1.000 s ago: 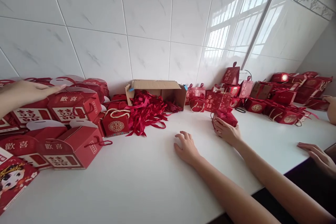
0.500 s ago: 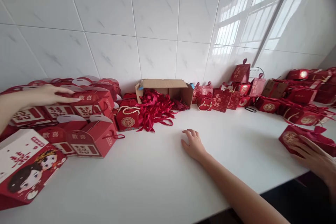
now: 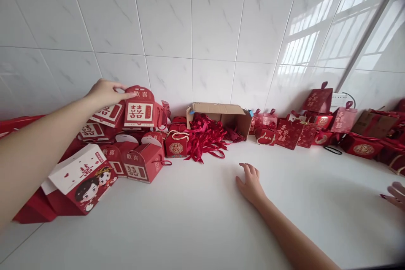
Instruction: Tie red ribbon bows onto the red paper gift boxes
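Observation:
My left hand [image 3: 110,92] pinches the top flap of a red gift box [image 3: 139,112], its thumb across the front. This box, with a cream label and gold characters, sits high against the other boxes; whether it touches those below I cannot tell. More red gift boxes [image 3: 144,162] of the same kind stand underneath and in front. Nearer me on the left lies a larger white and red box [image 3: 85,183] with cartoon figures. My right hand [image 3: 251,183] rests on the white table, fingers loosely apart and slightly bent, holding nothing.
A cardboard box [image 3: 218,109] on its side spills red ribbons [image 3: 207,135] onto the white table [image 3: 196,215]. A roped red box [image 3: 177,143] stands beside it. Red bags [image 3: 289,133] and boxes line the tiled wall rightward. Another person's hand [image 3: 397,194] shows at the right edge.
My left hand has raised a gift box from the pile at the left. The view has turned left. The other person's hand no longer shows on a red box. My right hand stays on the table.

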`<state>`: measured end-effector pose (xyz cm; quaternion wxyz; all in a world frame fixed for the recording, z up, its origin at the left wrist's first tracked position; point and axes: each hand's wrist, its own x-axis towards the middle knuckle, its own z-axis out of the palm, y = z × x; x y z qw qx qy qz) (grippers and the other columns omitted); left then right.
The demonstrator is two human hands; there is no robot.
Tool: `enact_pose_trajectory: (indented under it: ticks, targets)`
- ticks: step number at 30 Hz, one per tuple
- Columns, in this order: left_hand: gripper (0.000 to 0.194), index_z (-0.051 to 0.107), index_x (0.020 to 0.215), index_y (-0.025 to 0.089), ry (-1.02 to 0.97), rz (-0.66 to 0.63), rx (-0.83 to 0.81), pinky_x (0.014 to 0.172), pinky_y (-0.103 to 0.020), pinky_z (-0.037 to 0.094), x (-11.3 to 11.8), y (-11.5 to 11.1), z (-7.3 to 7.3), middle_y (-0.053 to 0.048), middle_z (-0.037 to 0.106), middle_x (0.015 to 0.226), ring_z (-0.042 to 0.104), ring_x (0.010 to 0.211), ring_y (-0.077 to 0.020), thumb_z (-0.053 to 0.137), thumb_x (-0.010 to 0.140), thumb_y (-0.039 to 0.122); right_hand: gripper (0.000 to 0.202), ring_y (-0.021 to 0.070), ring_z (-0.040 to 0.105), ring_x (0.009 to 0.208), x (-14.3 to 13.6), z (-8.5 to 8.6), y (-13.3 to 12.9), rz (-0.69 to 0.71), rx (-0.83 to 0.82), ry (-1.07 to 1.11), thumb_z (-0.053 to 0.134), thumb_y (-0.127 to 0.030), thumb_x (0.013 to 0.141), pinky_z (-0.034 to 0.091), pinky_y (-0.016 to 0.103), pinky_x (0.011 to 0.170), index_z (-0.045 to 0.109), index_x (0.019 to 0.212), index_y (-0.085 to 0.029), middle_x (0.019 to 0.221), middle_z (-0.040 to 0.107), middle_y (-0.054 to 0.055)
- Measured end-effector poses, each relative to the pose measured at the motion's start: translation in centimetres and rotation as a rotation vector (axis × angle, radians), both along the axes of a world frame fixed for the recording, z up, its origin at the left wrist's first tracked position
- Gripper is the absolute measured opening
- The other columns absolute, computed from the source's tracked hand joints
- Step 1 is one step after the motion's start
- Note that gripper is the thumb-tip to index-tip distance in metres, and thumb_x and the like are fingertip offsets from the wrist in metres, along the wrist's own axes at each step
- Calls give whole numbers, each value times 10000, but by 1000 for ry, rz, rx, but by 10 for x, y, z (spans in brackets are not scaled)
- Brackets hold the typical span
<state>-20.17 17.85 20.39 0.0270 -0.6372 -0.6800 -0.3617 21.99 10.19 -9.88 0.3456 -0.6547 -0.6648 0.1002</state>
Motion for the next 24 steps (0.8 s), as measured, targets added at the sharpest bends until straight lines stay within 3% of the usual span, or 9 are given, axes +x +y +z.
enact_pose_trajectory:
  ticks: [3,6,8,10,13,16,20,22,24]
  targets:
    - [893,605,1183,95,12,82,16,901,-448,427,20,-18,26,-9,547,1062,576,1061,-370,608,578,751,421,319,291,1298,0,-1,0,10,2,19,423,-219,839,428,485,975,445,1257,-169,1328,413,142]
    - [795,563,1239,103,-68,61,50,798,-383,450,44,-42,43,15,542,1015,619,989,-323,568,682,671,420,311,293,1301,0,-1,0,15,3,35,431,-211,835,420,484,986,447,1254,-187,1331,410,131]
    - [775,548,1244,62,-99,32,88,779,-386,447,62,-60,45,-9,557,996,633,959,-285,576,716,627,422,307,299,1300,0,-1,0,15,-4,43,442,-206,829,419,481,988,452,1251,-194,1330,413,125]
    - [812,575,1205,34,-78,1,113,798,-415,463,78,-80,39,-50,590,1002,638,904,-230,684,648,614,427,309,302,1298,0,0,1,12,-16,50,450,-201,825,421,478,986,459,1252,-184,1330,414,131]
    - [739,662,1082,115,-25,-72,102,779,-408,489,98,-108,8,-41,618,930,591,753,-159,763,553,621,408,320,291,1307,1,1,2,9,-34,63,469,-196,819,424,472,980,496,1225,-173,1341,403,145]
    - [571,706,860,165,1,-256,140,671,-309,469,113,-130,-43,-21,573,869,536,686,-134,714,577,661,336,332,291,1313,4,0,3,19,-53,81,508,-198,801,415,470,986,575,1130,-189,1346,402,142]
    - [490,716,847,211,-30,-489,-15,634,-291,467,132,-146,-107,-13,513,829,546,712,-151,639,668,660,283,323,325,1305,12,-2,1,30,-75,127,509,-178,788,394,484,1001,628,1041,-219,1330,426,113]
    - [453,720,858,211,-45,-508,-72,620,-287,471,142,-149,-126,-12,496,813,554,714,-157,632,701,626,295,315,335,1304,16,-3,1,34,-79,159,476,-149,785,383,490,1011,640,1020,-218,1329,432,110]
    - [414,721,860,200,-56,-480,-23,582,-273,468,152,-150,-140,-12,490,796,545,672,-146,631,729,582,312,315,341,1303,20,-2,0,41,-77,196,447,-130,778,377,499,1015,650,999,-212,1326,439,115]
